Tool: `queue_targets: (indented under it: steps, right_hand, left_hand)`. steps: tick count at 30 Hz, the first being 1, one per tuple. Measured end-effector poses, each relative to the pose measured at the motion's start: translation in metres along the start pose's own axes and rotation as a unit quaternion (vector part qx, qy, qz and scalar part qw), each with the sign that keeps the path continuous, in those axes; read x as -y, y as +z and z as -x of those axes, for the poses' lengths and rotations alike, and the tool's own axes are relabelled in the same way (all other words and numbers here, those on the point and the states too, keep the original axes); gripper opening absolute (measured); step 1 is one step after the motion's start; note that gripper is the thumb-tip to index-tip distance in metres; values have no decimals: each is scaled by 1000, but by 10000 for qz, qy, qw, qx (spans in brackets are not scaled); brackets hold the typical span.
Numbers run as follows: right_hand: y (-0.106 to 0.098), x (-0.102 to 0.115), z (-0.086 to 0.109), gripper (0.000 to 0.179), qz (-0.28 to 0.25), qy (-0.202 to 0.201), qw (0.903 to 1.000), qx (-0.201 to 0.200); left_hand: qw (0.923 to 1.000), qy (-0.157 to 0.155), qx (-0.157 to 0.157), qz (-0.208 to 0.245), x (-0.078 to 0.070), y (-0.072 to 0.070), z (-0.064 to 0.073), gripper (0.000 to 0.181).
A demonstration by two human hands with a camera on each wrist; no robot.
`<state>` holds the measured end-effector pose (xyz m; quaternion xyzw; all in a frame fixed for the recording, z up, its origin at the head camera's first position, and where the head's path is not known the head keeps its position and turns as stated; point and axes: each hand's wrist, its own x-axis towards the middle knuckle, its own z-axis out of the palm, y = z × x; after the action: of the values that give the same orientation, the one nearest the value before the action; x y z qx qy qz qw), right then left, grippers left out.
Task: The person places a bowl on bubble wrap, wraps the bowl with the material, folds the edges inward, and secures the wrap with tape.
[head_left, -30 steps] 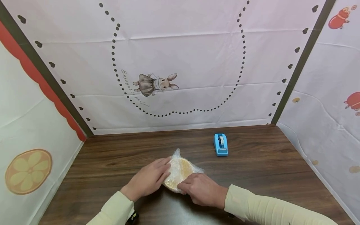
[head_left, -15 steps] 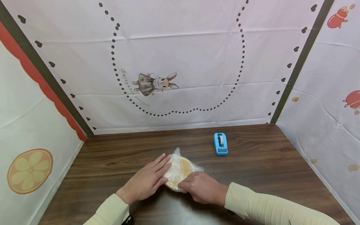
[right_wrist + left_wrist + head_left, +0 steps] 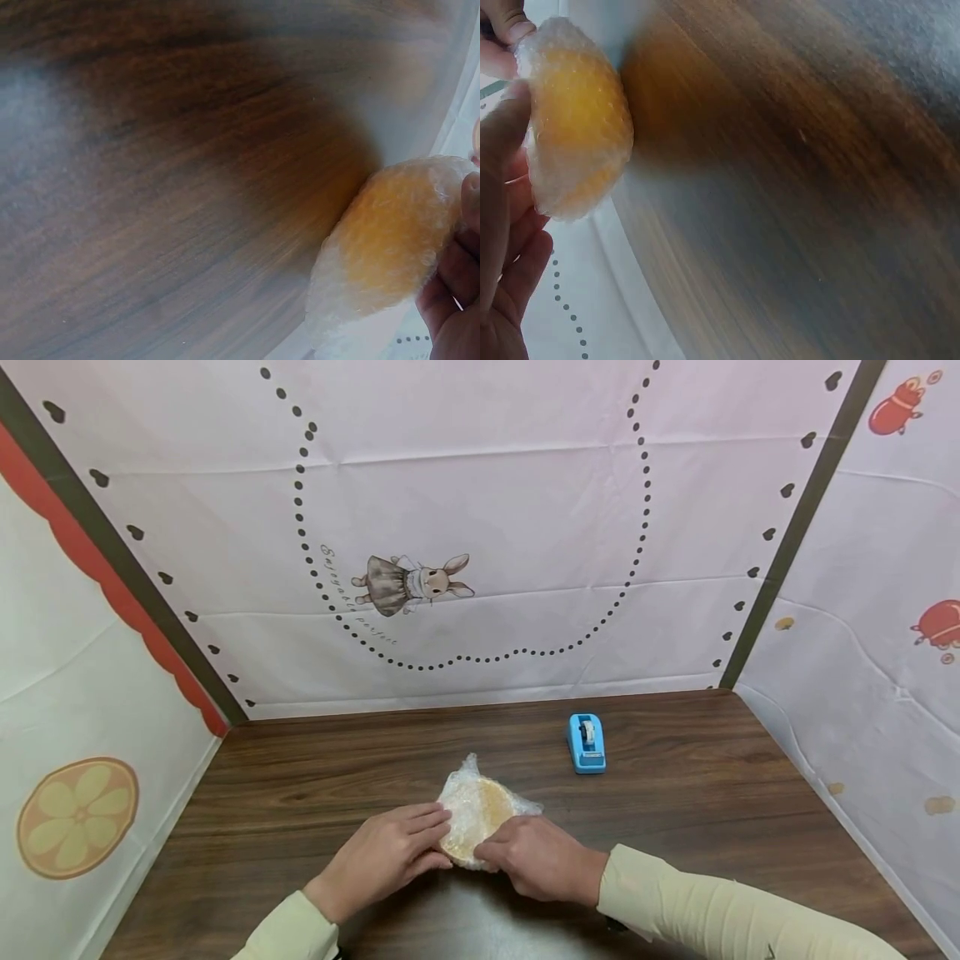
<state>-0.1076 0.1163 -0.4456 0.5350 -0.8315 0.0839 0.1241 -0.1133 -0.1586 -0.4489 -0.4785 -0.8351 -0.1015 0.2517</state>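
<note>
A round yellow object in clear bubble wrap (image 3: 472,817) is between both hands near the middle of the table. The wrap lies in a whitish layer over its left part, and loose corners stick out at the far side and the right. My left hand (image 3: 386,858) holds its left edge, fingers on top and thumb at the near side. At the near right edge, my right hand (image 3: 542,860) pinches the wrap with curled fingers. Both wrist views show the wrapped yellow side (image 3: 581,112) close above the wood; what the object is stays unclear under the wrap.
A blue tape dispenser (image 3: 587,743) with a roll of tape stands behind and to the right of the hands. The dark wooden table (image 3: 300,777) meets a printed white cloth wall (image 3: 525,527) at the back, with more cloth at both sides.
My left hand first lay flatter, fingers spread over the wrap, then drew back toward the near left edge with its fingers closer together. The right hand has kept its hold.
</note>
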Motion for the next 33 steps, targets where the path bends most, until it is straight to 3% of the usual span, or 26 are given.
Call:
queue_targets:
  steps: [5, 13, 33]
  right_hand:
    - [0, 0, -1, 13, -31, 54, 10000, 28]
    - [-2, 0, 0, 18, 94, -5, 9999, 84]
    - [-4, -9, 8, 31, 986, -348, 9941, -294]
  left_hand:
    - [9997, -77, 224, -110, -2, -1, 1, 40]
    - [9989, -86, 328, -337, -4, 0, 0, 38]
    - [9992, 46, 69, -385, -4, 4, -1, 35]
